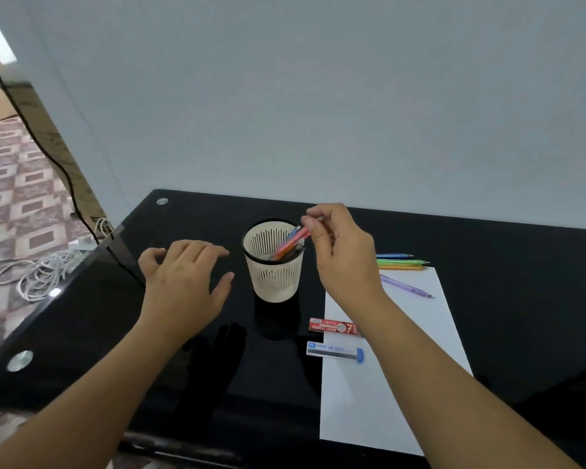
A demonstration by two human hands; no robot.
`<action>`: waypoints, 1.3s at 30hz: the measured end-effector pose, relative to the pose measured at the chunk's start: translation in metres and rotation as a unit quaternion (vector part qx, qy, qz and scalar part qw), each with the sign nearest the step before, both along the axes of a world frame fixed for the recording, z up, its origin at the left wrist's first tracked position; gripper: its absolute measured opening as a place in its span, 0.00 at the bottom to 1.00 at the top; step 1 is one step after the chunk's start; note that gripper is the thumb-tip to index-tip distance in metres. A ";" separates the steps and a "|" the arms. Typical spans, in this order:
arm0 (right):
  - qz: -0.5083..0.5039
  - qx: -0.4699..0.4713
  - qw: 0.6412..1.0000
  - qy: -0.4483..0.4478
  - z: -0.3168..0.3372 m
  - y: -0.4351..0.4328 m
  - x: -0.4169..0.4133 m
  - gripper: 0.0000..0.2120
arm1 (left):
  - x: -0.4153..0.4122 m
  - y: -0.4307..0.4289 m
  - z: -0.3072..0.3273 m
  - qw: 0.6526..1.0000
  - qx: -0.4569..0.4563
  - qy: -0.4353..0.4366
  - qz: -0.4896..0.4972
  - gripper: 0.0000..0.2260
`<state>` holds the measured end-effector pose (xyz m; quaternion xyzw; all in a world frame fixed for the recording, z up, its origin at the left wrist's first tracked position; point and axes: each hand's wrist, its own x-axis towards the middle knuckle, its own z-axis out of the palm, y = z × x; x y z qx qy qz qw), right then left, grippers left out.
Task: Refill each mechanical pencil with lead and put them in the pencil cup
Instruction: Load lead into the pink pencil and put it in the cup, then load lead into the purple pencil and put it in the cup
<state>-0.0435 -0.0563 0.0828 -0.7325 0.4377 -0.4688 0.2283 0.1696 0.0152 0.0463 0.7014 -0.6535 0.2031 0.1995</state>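
Note:
A cream slotted pencil cup (274, 280) with a dark rim stands on the black glass table. My right hand (339, 252) pinches the top end of a pink mechanical pencil (301, 233) whose lower part is inside the cup, beside a blue and an orange one. My left hand (183, 279) hovers left of the cup, fingers relaxed, holding nothing. A purple pencil (407, 286) lies on the white paper (379, 384). Blue, green and orange pencils (401, 262) lie just beyond the paper. A red lead box (334, 326) and a blue-capped lead tube (335, 352) lie near the paper's left edge.
The black table (92, 333) ends at its left edge, with a patterned floor and coiled white cable (38, 275) below. A pale wall runs behind the table. A black cable (48, 157) hangs at the left.

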 end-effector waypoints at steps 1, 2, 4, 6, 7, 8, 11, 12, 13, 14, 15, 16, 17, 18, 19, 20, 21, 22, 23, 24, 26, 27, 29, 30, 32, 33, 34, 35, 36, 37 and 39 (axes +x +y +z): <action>0.000 -0.001 1.000 0.020 -0.004 -0.002 0.002 0.08 | 0.002 0.000 -0.002 1.000 0.005 0.002 0.003 0.15; -0.001 0.000 0.999 0.040 -0.008 -0.004 0.005 0.09 | 0.004 -0.001 -0.004 1.000 0.007 0.004 0.004 0.15; -0.009 0.001 0.998 0.065 -0.015 -0.007 0.007 0.12 | 0.006 0.000 -0.009 1.000 0.008 0.009 0.007 0.15; -0.009 -0.011 0.997 0.079 -0.022 -0.009 0.009 0.13 | 0.006 0.001 -0.015 1.000 0.011 0.011 0.008 0.12; -0.007 -0.014 0.996 0.088 -0.025 -0.010 0.010 0.13 | 0.005 0.001 -0.017 1.000 0.016 0.016 0.006 0.12; -0.006 -0.014 0.995 0.099 -0.029 -0.010 0.010 0.14 | 0.004 0.002 -0.020 1.000 0.022 0.018 0.004 0.12; -0.004 -0.012 0.993 0.116 -0.033 -0.009 0.007 0.16 | -0.004 0.003 -0.025 0.999 0.032 0.019 -0.002 0.12; -0.005 -0.008 0.993 0.115 -0.033 -0.007 0.004 0.17 | -0.008 0.003 -0.026 0.999 0.033 0.022 -0.005 0.12; -0.008 -0.004 0.994 0.111 -0.032 -0.006 0.000 0.17 | -0.012 0.003 -0.027 0.999 0.035 0.025 -0.008 0.13; -0.015 0.001 0.994 0.107 -0.032 -0.005 -0.005 0.16 | -0.016 0.003 -0.026 0.999 0.038 0.026 -0.010 0.13; -0.024 0.004 0.994 0.105 -0.032 -0.004 -0.010 0.15 | -0.021 0.003 -0.026 0.999 0.039 0.027 -0.013 0.13; -0.036 0.010 0.994 0.105 -0.032 -0.003 -0.016 0.14 | -0.026 0.004 -0.027 0.999 0.039 0.026 -0.016 0.13; -0.046 0.019 0.993 0.107 -0.032 -0.002 -0.024 0.13 | -0.031 0.004 -0.028 0.999 0.038 0.026 -0.022 0.13; -0.054 0.029 0.992 0.110 -0.033 -0.002 -0.032 0.13 | -0.036 0.004 -0.029 0.999 0.035 0.029 -0.028 0.12; -0.063 0.041 0.991 0.114 -0.035 0.000 -0.044 0.12 | -0.045 0.004 -0.031 0.998 0.029 0.033 -0.038 0.12; -0.070 0.053 0.989 0.117 -0.038 0.001 -0.055 0.11 | -0.051 0.004 -0.032 0.998 0.024 0.037 -0.047 0.11; -0.079 0.067 0.988 0.118 -0.040 0.003 -0.066 0.10 | -0.058 0.004 -0.034 0.997 0.020 0.041 -0.056 0.10; -0.091 0.084 0.985 0.123 -0.043 0.005 -0.080 0.10 | -0.067 0.003 -0.036 0.996 0.020 0.046 -0.068 0.10; -0.104 0.104 0.980 0.131 -0.045 0.008 -0.091 0.10 | -0.074 0.001 -0.037 0.995 0.021 0.050 -0.079 0.09; -0.119 0.124 0.975 0.144 -0.047 0.010 -0.104 0.10 | -0.084 -0.002 -0.038 0.994 0.024 0.057 -0.093 0.09; -0.141 0.151 0.963 0.170 -0.050 0.014 -0.124 0.10 | -0.101 -0.007 -0.040 0.990 0.043 0.073 -0.113 0.10; -0.150 0.159 0.959 0.180 -0.051 0.015 -0.132 0.10 | -0.108 -0.009 -0.040 0.988 0.057 0.080 -0.120 0.11; -0.160 0.168 0.952 0.198 -0.053 0.016 -0.150 0.10 | -0.125 -0.016 -0.041 0.983 0.078 0.095 -0.139 0.12; -0.159 0.170 0.950 0.206 -0.055 0.016 -0.156 0.10 | -0.131 -0.019 -0.041 0.980 0.086 0.104 -0.146 0.12; -0.158 0.175 0.945 0.226 -0.056 0.013 -0.168 0.10 | -0.144 -0.026 -0.042 0.976 0.096 0.117 -0.155 0.12; -0.158 0.177 0.943 0.235 -0.057 0.009 -0.173 0.10 | -0.149 -0.030 -0.044 0.976 0.101 0.119 -0.155 0.12; -0.155 0.178 0.941 0.241 -0.059 0.006 -0.177 0.10 | -0.153 -0.033 -0.045 0.975 0.105 0.119 -0.153 0.12; -0.152 0.178 0.941 0.245 -0.061 0.002 -0.180 0.10 | -0.157 -0.037 -0.047 0.975 0.108 0.118 -0.153 0.12; -0.148 0.180 0.940 0.249 -0.063 -0.001 -0.182 0.09 | -0.160 -0.041 -0.048 0.975 0.113 0.120 -0.152 0.13; -0.146 0.180 0.940 0.252 -0.064 -0.005 -0.183 0.09 | -0.163 -0.044 -0.049 0.974 0.120 0.123 -0.149 0.13; -0.143 0.176 0.939 0.260 -0.067 -0.013 -0.182 0.09 | -0.167 -0.052 -0.051 0.971 0.145 0.125 -0.140 0.16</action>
